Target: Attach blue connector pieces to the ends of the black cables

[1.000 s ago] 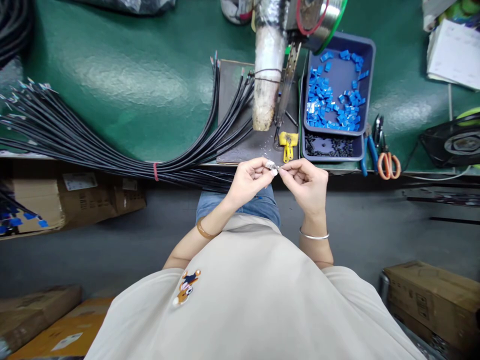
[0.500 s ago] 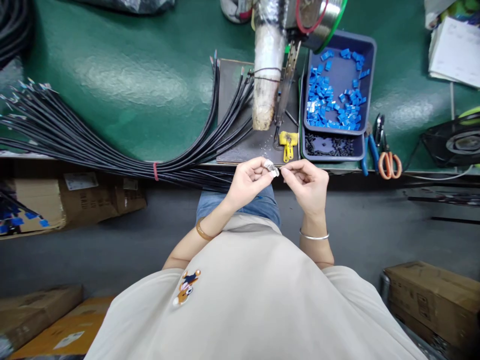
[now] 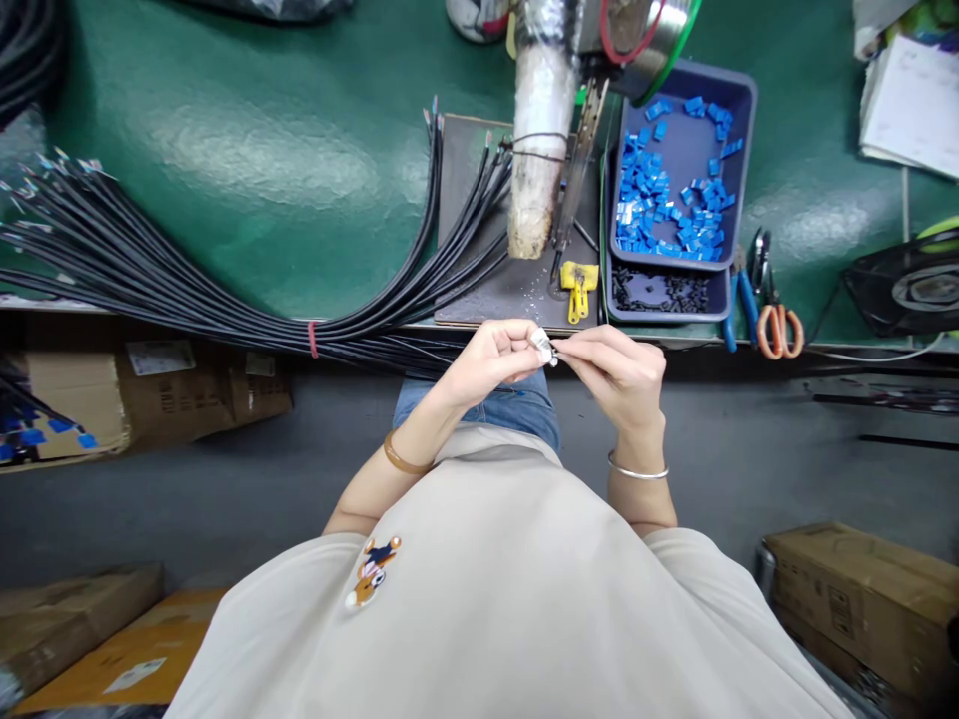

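Note:
Over my lap, just off the bench edge, my left hand point(image 3: 494, 361) pinches a small whitish piece point(image 3: 543, 345), perhaps tape or a finger covering. Close against it, my right hand point(image 3: 620, 371) has thumb and forefinger pressed together on something too small to make out. The fingertips of both hands nearly meet. Beyond them on a dark board point(image 3: 472, 170) lies a yellow tool point(image 3: 579, 290). A bundle of black cables point(image 3: 247, 320), tied with a red band, runs along the bench edge to the left.
A tray point(image 3: 741, 180) of blue connectors overlaps a tray point(image 3: 723, 300) of small black parts. Pliers point(image 3: 743, 300) and orange-handled scissors point(image 3: 780, 330) lie to their right. A wrapped tube point(image 3: 535, 170) and wire spool point(image 3: 666, 45) stand over the board. Fan point(image 3: 906, 285) at right.
My right hand has turned and its fingers now reach further left, against the whitish piece. My left hand has shifted slightly. The bench items appear marginally shifted in view.

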Available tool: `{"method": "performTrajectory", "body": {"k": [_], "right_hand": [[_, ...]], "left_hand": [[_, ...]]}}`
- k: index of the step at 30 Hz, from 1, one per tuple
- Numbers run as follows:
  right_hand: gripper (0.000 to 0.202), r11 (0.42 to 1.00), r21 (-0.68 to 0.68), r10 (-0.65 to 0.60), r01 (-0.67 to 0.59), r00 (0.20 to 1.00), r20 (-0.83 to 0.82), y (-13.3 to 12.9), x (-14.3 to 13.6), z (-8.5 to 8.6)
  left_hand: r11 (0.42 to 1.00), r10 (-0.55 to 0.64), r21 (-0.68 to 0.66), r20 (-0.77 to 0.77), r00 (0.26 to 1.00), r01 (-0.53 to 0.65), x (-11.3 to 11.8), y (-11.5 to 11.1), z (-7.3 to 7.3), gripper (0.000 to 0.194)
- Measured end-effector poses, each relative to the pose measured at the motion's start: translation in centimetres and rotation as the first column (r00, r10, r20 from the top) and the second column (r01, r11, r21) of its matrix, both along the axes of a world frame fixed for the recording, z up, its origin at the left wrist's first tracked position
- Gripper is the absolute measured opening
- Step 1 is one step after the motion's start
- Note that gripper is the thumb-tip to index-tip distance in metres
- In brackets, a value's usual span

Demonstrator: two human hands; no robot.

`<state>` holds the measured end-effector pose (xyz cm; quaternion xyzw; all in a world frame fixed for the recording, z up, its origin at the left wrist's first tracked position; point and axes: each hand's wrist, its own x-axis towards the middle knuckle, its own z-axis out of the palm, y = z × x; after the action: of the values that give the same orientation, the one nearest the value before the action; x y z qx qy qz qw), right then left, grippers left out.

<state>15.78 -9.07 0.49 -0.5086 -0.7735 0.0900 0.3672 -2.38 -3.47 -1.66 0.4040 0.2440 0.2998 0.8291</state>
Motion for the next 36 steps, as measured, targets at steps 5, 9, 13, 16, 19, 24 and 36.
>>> {"method": "performTrajectory", "body": {"k": [5, 9, 13, 16, 19, 24, 36], "right_hand": [[0.018, 0.997, 0.077, 0.019, -0.028, 0.993, 0.116, -0.1, 0.1, 0.4], [0.016, 0.998, 0.06, 0.028, -0.036, 0.991, 0.128, -0.2, 0.0, 0.3], [0.015, 1.0, -0.01, 0.021, -0.021, 1.0, 0.001, -0.2, -0.2, 0.4], [0.011, 0.999, -0.029, -0.039, 0.036, 0.991, -0.124, -0.2, -0.1, 0.8], [0.008, 0.995, -0.038, -0.097, 0.092, 0.982, -0.165, -0.3, 0.1, 1.1], [0.016, 0.999, -0.045, -0.007, 0.006, 1.0, -0.016, -0.4, 0.0, 0.9], [0.024, 0.96, -0.175, -0.272, 0.217, 0.865, -0.421, -1.2, 0.2, 0.8]], "left_hand": [[1.0, -0.024, -0.01, 0.001, 1.0, 0.024, -0.1, -0.1, -0.1, 0.029], [1.0, -0.023, -0.003, -0.01, 1.0, 0.023, -0.1, -0.2, -0.1, 0.028], [1.0, -0.007, 0.004, -0.027, 1.0, 0.007, 0.0, -0.2, -0.3, 0.028], [1.0, 0.007, 0.016, -0.032, 0.999, -0.006, 0.0, -0.3, -0.4, 0.026], [0.999, 0.014, 0.032, -0.053, 0.998, -0.013, 0.1, -0.4, -0.4, 0.026], [0.998, 0.03, 0.055, -0.055, 0.998, -0.027, 0.3, -0.5, -0.3, 0.03], [0.993, 0.097, 0.077, -0.03, 0.995, -0.094, 0.6, -0.6, -0.4, 0.021]]}}
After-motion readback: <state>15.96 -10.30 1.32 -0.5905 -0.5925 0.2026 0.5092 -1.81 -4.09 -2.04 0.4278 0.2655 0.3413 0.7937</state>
